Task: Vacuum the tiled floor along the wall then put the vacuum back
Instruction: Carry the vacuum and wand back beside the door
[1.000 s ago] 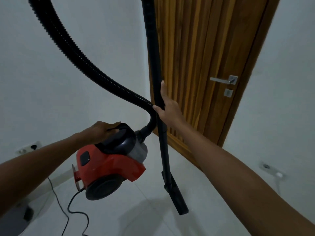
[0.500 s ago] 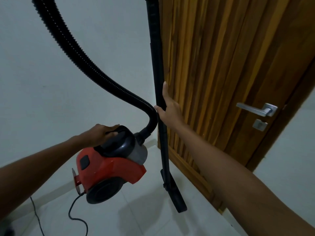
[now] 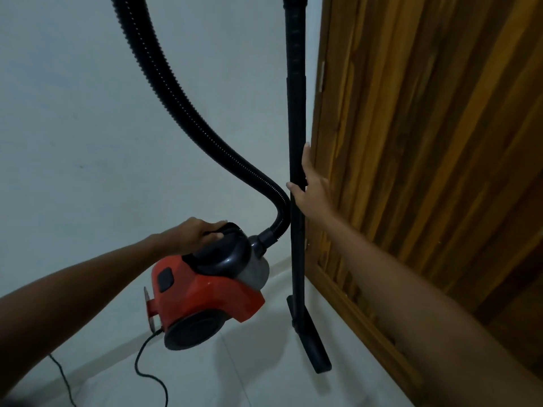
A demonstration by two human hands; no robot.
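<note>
Head view: one vacuum [image 3: 205,292] — left hand [image 3: 195,233] grips its handle, right hand [image 3: 311,189] clasps one wand [image 3: 296,113].

The pale tiled floor [image 3: 264,377] carries a thin black cord [image 3: 152,377], trailing below the left grip [image 3: 197,233].

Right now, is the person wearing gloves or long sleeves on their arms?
No. The left hand and right hand are bare, with no gloves, rings or watch showing. Both forearms are bare too, with no sleeves as far as the picture shows.
</note>
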